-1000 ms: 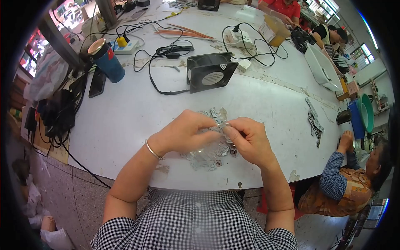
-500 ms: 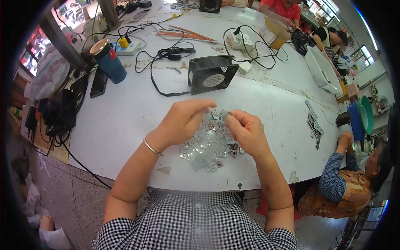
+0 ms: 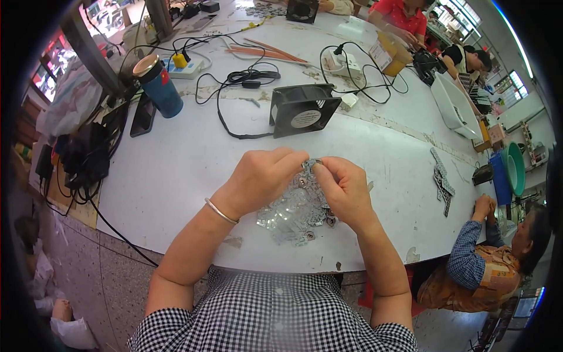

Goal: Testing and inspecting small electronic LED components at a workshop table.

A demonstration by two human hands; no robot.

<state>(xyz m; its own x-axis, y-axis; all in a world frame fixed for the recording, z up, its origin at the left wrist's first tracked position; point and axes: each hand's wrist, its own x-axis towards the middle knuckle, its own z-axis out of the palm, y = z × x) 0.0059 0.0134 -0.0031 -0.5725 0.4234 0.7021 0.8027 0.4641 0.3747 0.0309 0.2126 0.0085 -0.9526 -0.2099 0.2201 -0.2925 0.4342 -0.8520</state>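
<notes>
A small flat silvery piece (image 3: pixel 313 162) sits between my hands; its exact kind is too small to tell. My right hand (image 3: pixel 350 190) pinches it with thumb and forefinger. The closed fingertips of my left hand (image 3: pixel 258 179), which has a bangle at the wrist, meet its left end. Below my hands, a loose pile of small shiny metal pieces (image 3: pixel 290 211) lies on the white table (image 3: pixel 176 193), some with round copper-coloured spots. My hands partly hide the pile. Just beyond them stands a black square cooling fan (image 3: pixel 304 111) with a cable.
Left of the fan are a blue tumbler (image 3: pixel 161 91), a phone (image 3: pixel 143 115) and tangled cables. A strip of joined metal pieces (image 3: pixel 441 182) lies to the right. A white bin (image 3: pixel 451 102) stands farther back. One co-worker (image 3: pixel 487 264) sits at the right edge; others sit across.
My left hand's raised forefinger has come down, and its fingertips have closed at the piece in my right hand. The view has shifted slightly.
</notes>
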